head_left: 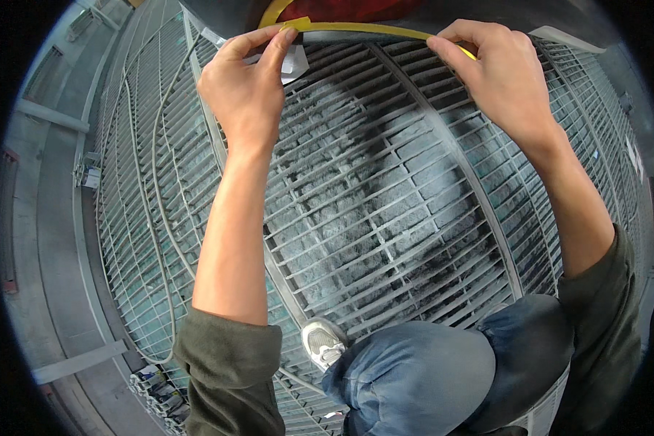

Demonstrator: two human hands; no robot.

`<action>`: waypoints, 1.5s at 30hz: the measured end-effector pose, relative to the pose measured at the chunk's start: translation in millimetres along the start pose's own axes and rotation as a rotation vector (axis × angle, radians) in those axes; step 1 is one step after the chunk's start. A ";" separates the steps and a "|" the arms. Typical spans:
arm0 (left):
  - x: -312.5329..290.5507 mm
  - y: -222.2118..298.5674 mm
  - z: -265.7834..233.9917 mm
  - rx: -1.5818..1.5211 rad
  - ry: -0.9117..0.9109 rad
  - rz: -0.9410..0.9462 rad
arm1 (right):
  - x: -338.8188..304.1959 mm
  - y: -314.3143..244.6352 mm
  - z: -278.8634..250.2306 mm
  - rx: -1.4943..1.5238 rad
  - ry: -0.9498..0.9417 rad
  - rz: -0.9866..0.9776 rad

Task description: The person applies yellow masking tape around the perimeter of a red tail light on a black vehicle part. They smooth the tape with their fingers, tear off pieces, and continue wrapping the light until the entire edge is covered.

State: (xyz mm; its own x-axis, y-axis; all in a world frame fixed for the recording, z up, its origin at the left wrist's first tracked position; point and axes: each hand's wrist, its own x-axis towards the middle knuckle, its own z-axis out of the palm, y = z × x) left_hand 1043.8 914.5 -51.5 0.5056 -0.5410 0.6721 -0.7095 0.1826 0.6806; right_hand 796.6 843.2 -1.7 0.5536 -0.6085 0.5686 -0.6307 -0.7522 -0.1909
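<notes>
A narrow strip of yellow masking tape [370, 28] stretches between my hands at the top of the view. My left hand [247, 87] pinches its left end, where a short yellow piece overlaps. My right hand [498, 76] grips the strip farther right, with a bit of yellow showing behind the fingers. Just beyond the tape is a dark panel [487, 16] with a red lamp-like part [349, 9] set in it. More yellow tape [275, 11] curves up along the left edge of the red part. Under my left fingers hangs a whitish scrap [295, 64], perhaps paper or film.
Beneath me lies a metal grate floor [356, 182] with greyish matting below its bars. A thin hose or cable [155, 145] loops over the grate at left. Some small items [160, 396] sit at the lower left. My shoe [323, 341] and bent knees are close below.
</notes>
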 end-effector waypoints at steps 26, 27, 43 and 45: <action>-3.3 -30.6 17.4 -0.101 0.033 0.193 | -5.5 -1.5 5.0 0.040 0.019 0.098; -2.5 -31.3 17.4 -0.070 0.042 0.213 | -5.3 -1.9 5.2 0.043 0.013 0.110; 3.7 -29.7 10.3 0.054 0.016 0.297 | 3.1 -29.6 -1.2 -0.041 0.066 0.124; 3.8 -25.7 3.5 0.125 -0.002 0.291 | 1.7 -27.1 0.8 -0.030 0.054 0.114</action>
State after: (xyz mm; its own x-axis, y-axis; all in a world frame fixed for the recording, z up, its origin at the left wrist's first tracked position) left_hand 1062.2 904.8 -67.5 0.2719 -0.4828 0.8324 -0.8788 0.2280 0.4192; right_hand 815.1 862.3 3.8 0.4477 -0.6746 0.5869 -0.7042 -0.6705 -0.2336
